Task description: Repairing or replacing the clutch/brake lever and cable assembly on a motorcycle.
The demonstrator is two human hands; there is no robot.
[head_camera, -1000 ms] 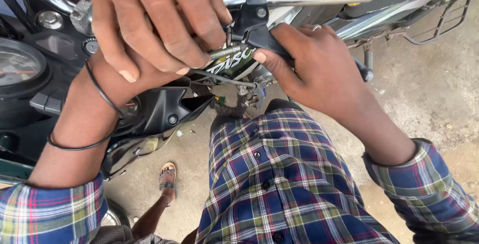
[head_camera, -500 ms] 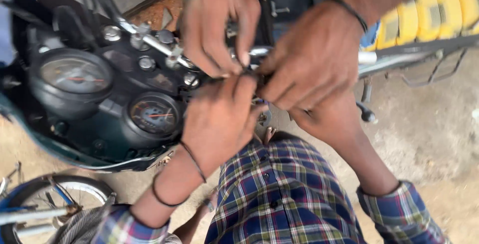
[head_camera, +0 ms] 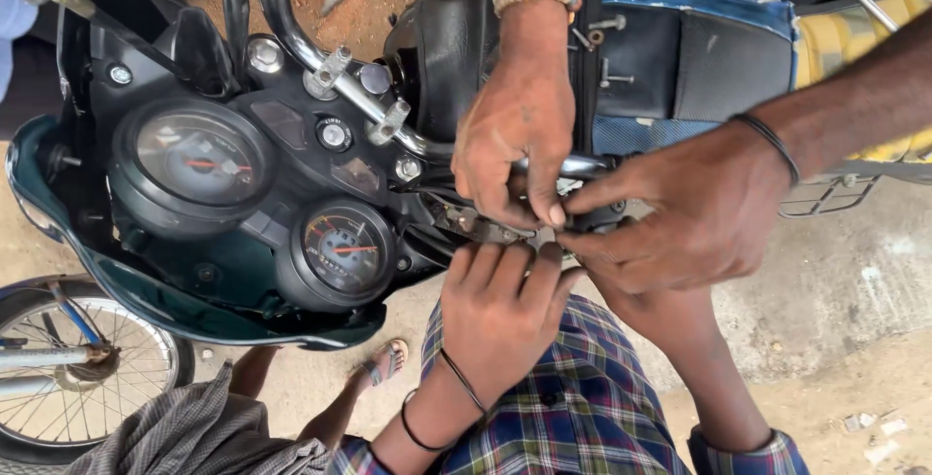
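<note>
Both my hands are up under the motorbike handlebar [head_camera: 340, 72], right of the gauges [head_camera: 345, 247]. Left hand [head_camera: 500, 310] has its grip apart, fingers straight, tips on a small metal part [head_camera: 544, 237]. Right hand [head_camera: 636, 305] is mostly hidden under another person's hand [head_camera: 680, 213], so can't tell its grip. A second helper hand [head_camera: 515, 140] pinches the same part from the far side.

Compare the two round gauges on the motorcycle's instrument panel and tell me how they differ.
The upper-left gauge is larger; the lower gauge is smaller. The upper-left gauge sits farther from the hands, while the lower gauge lies close beside the person's left hand. The upper-left gauge's face looks pale and glare-washed; the lower gauge's face is darker. Both are round, dark-rimmed, with an orange needle.
</note>
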